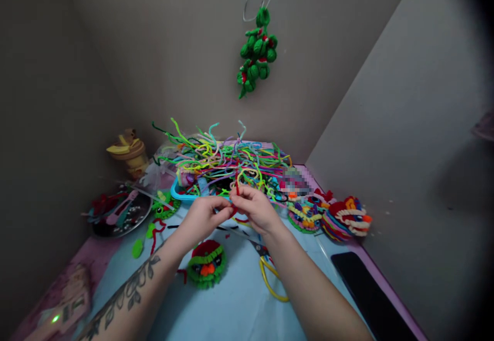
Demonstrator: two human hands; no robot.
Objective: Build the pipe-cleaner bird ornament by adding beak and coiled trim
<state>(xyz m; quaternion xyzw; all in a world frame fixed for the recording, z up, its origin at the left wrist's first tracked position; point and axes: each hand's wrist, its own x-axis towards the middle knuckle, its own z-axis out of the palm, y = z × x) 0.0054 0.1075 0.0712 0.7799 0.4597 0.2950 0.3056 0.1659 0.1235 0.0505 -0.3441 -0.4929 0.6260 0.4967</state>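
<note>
The right hand (252, 208) is pinching a red fuzzy stem (236, 177) between thumb and fingers; the left hand (208, 215) is meeting it from the left, thumb and forefinger pressing together on the lower part, contact partly hidden. The stem's long axis is running near upright, its free end pointing above the grip toward the blue tray (178, 195) beyond. The right hand is sitting nearer that end. A green-rimmed round piece (207, 265) is lying below-left of the grip, scissors (262, 250) below-right.
</note>
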